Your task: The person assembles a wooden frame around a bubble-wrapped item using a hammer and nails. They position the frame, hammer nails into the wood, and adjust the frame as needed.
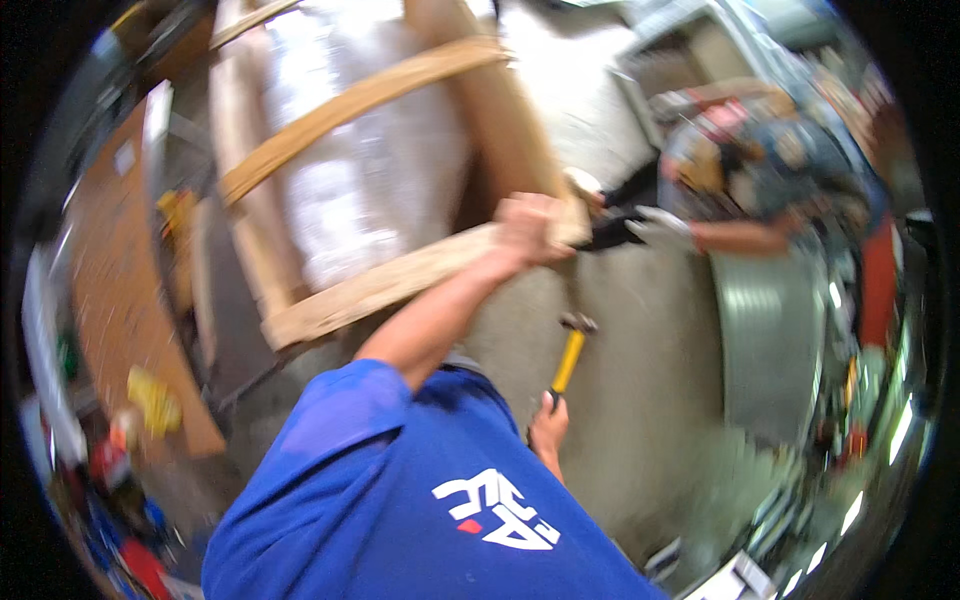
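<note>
A wooden crate frame (385, 285) stands in front of me, with a cross slat (360, 100) over clear plastic-wrapped contents (340, 190). My left hand (530, 228) reaches across to the crate's near right corner, its fingers closed over the end of the near wooden board. Lower down, beside my body, my right hand (548, 428) grips a hammer (568, 362) by the black end of its yellow handle. The metal head points away from me, below the crate's corner and apart from it. Motion blurs the finer detail around my left fingers.
At the right a co-worker (770, 160) bends toward the crate, a white-gloved hand (660, 228) near its corner. A grey metal panel (770, 350) lies on the right. To the left is a brown board (130, 290) with a yellow bag (153, 402) on it.
</note>
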Demonstrator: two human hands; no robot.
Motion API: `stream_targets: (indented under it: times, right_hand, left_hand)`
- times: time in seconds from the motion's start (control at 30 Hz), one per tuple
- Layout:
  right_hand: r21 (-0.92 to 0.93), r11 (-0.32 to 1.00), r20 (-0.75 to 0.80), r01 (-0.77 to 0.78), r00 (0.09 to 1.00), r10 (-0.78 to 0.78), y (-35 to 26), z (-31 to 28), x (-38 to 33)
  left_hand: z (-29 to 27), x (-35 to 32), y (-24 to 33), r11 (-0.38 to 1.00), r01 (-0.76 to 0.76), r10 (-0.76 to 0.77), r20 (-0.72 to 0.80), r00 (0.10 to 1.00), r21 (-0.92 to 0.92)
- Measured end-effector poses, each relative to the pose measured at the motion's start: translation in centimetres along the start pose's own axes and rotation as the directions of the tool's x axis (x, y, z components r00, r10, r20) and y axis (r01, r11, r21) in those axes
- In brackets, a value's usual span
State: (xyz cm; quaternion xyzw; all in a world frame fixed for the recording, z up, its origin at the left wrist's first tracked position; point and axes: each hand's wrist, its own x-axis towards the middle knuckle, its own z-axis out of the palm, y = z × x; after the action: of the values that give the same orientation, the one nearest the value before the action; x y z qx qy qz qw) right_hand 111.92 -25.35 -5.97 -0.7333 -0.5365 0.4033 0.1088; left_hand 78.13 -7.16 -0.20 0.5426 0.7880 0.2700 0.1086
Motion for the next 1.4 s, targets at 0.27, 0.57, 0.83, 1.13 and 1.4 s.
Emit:
stream_targets:
  times: [0.27,0.57,0.83,1.13,1.4]
  right_hand:
    - [-0.288,0.956,0.1,0.052,0.995,-0.024,12.6,7.6,3.5]
    - [-0.488,0.869,0.354,0.085,0.929,0.108,1.4,13.3,1.7]
    - [-0.636,0.76,0.429,0.134,0.88,0.204,-2.4,17.2,-3.7]
    - [-0.616,0.787,0.37,-0.007,0.88,0.298,-1.4,16.2,-9.6]
    - [-0.452,0.851,0.257,-0.266,0.875,0.41,3.6,16.9,-12.3]
  left_hand:
    - [-20.9,-18.9,-10.4,0.989,-0.132,0.029,-0.792,0.61,-0.065]
    - [-25.8,-57.4,-38.1,0.228,0.752,-0.732,-0.618,-0.286,-0.619]
    - [-35.9,-64.7,-49.1,0.339,0.882,-0.565,-0.82,-0.089,-0.329]
    - [-33.1,-73.8,-58.9,0.312,0.941,-0.917,-0.304,0.26,-0.134]
    - [-33.9,-70.7,-58.4,0.199,0.979,-0.914,-0.352,0.202,0.045]
